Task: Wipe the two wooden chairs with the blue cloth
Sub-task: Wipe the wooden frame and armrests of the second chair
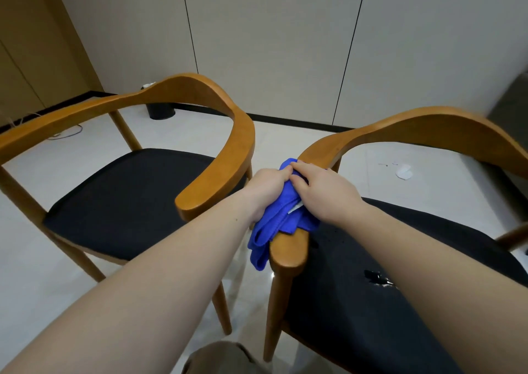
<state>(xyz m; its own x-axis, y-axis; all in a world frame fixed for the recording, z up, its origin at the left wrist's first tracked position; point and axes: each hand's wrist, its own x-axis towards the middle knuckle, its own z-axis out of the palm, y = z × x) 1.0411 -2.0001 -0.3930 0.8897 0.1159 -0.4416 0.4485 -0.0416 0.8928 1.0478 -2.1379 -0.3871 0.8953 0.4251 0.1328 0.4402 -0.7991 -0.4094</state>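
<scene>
Forearms (160,273) reach to the right chair (428,125), where the blue cloth (283,216) drapes over its armrest (288,248). The left hand (268,185) grips the bunched cloth to steady it. The right hand (323,193) presses it flat for wiping contact. Left fingertips are hidden, and the left chair (214,99) is cut off.

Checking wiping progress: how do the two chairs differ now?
The right chair has the blue cloth on its armrest under left hand and right hand; the left chair has no cloth. Right chair's seat shows a shiny patch; left chair's looks plain. Both: curved wood, black seats.
</scene>
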